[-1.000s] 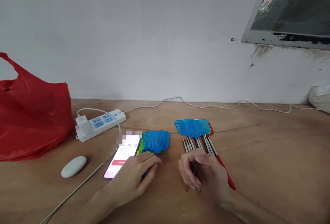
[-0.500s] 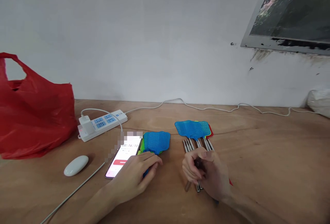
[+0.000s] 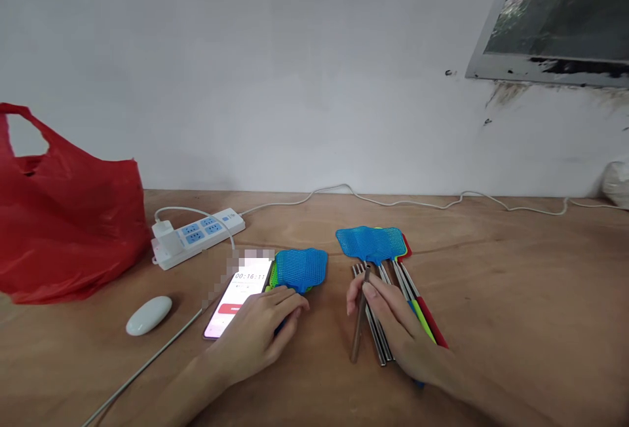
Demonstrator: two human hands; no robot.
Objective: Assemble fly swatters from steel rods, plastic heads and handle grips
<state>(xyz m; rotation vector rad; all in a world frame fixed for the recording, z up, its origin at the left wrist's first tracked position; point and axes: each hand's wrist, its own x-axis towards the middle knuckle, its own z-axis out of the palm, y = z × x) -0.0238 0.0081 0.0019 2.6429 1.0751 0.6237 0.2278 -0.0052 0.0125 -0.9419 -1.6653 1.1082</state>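
Uncurled now, the right hand (image 3: 400, 332) has flattened out, fingers spread over the steel handles (image 3: 382, 342), gripping nothing. From the left: the phone (image 3: 238, 296) lies at 11 o'clock of the left hand (image 3: 255, 338), which rests palm down and unclenched on the short stack of fly swatters (image 3: 301, 268). The right bundle's blue head (image 3: 371, 243) sits at 12 o'clock of the right hand. One loose steel tube (image 3: 358, 332) lies skewed under the index finger. Best to press it lightly and roll it parallel to the others.
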